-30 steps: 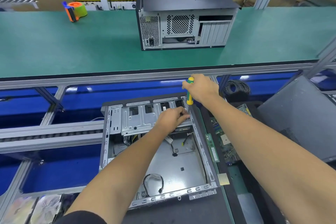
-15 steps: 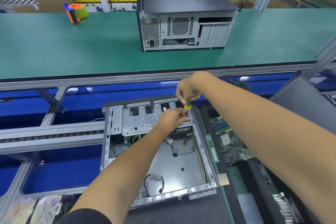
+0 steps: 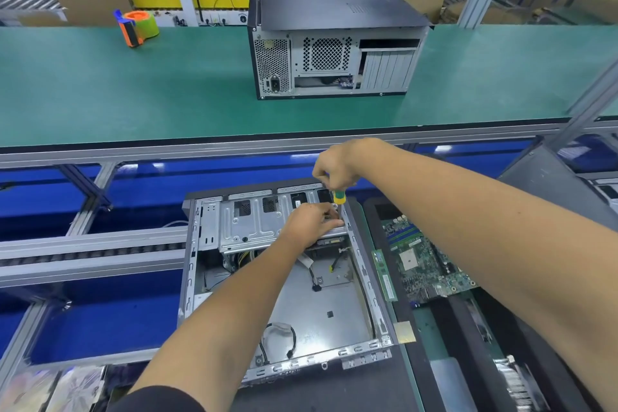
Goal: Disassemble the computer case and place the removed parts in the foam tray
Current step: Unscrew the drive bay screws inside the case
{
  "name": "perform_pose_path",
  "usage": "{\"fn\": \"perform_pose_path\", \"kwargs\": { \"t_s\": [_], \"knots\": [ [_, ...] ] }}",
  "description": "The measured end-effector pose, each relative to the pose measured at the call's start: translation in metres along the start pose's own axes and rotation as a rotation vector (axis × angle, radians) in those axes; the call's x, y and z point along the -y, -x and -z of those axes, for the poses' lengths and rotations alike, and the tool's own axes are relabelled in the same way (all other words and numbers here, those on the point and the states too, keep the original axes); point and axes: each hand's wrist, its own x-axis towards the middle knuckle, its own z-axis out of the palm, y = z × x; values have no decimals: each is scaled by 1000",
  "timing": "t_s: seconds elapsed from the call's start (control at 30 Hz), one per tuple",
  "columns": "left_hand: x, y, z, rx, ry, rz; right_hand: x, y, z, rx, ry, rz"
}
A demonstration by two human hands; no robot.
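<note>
An open computer case [image 3: 321, 308] lies flat in front of me, its silver drive cage [image 3: 247, 224] at the far end. My left hand [image 3: 311, 222] rests on the cage's right end, fingers curled over its edge near the screwdriver tip. My right hand [image 3: 334, 169] grips the handle of a green and yellow screwdriver [image 3: 338, 198], held upright over the cage's right corner. Right of the case, a black foam tray [image 3: 374, 211] holds a green motherboard [image 3: 424, 261] and a memory stick [image 3: 384, 274].
A closed black computer case [image 3: 334, 40] stands on the green bench [image 3: 133, 87] behind. An orange and green tape dispenser [image 3: 137, 27] sits at the bench's far left. A dark side panel [image 3: 548, 184] leans at the right. Loose black cables [image 3: 281, 338] lie inside the open case.
My right hand has come down with the screwdriver from above the case edge onto the cage's right corner. The left hand has stayed on the cage. The view shifted slightly left.
</note>
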Motion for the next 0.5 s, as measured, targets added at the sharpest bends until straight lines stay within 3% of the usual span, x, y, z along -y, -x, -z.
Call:
{"fn": "perform_pose_path", "kwargs": {
  "t_s": [0.2,0.5],
  "knots": [
    [0,1,0,-4,6,-19,-13,2,-12,-112,11,106],
    [-1,4,2,5,54,8,-29,1,-21,-126,-294,-4]
  ]
}}
